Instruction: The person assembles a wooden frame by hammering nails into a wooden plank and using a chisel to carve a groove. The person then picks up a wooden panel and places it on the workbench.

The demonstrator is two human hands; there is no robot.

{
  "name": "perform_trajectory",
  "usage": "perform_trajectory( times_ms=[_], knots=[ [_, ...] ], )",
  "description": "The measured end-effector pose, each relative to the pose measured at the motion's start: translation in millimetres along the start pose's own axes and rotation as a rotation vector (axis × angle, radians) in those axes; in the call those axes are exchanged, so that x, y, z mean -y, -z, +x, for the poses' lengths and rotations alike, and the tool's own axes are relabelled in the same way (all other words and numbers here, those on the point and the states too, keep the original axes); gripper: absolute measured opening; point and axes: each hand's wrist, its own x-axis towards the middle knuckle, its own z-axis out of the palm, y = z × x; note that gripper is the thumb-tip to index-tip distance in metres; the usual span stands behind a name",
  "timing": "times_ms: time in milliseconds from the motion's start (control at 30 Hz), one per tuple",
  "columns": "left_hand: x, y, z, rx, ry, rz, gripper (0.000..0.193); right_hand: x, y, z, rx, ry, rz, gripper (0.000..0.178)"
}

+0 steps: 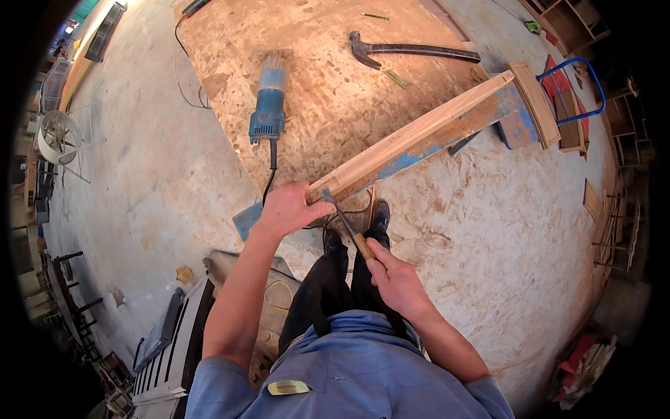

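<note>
1. head view: the left hand (286, 209) is closed over the near end of a long wooden rail (419, 136), blue paint along its lower side, which lies slantwise on a big chipboard tabletop (328, 91).
2. head view: the right hand (394, 276) is wrapped round the wooden handle of a chisel (347, 225), whose blade tip meets the rail's near end just beside the left thumb.
3. head view: by my reading the step in hand is paring or cleaning that end of the rail; the next cut would call for a firm hold on the rail and the blade driven away from the left fingers.
4. head view: well apart on the tabletop lie a blue trim router (269, 105), its cord trailing toward the person, and a claw hammer (412, 50).
5. head view: labels: a small gold oblong badge (288, 387) on the blue shirt; a red panel with a blue tube frame (583, 91) beyond the rail's far end. no packages to be made out.
</note>
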Motion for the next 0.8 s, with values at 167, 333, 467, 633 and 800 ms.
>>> perform_trajectory(
  times_ms=[167, 333, 467, 633, 800],
  knots=[
    [2, -2, -1, -0.043, -0.054, 0.017, 0.062, -7, -20, 6, -0.016, -0.066, 0.112, 0.043],
    [8, 2, 1, -0.033, -0.109, 0.011, 0.058, -19, -21, 7, 0.025, -0.121, 0.304, 0.045],
    [7, -2, 2, -0.021, -0.071, 0.009, 0.055, -23, -5, 1, 0.0, -0.132, 0.385, 0.044],
    [6, -3, 4, -0.003, -0.043, 0.034, 0.054, -17, 9, 1, 0.011, -0.091, 0.114, 0.044],
    [-1, -4, 0, -0.066, -0.041, 0.065, 0.046, 6, 17, 2, 0.047, -0.157, 0.046, 0.044]
  ],
)
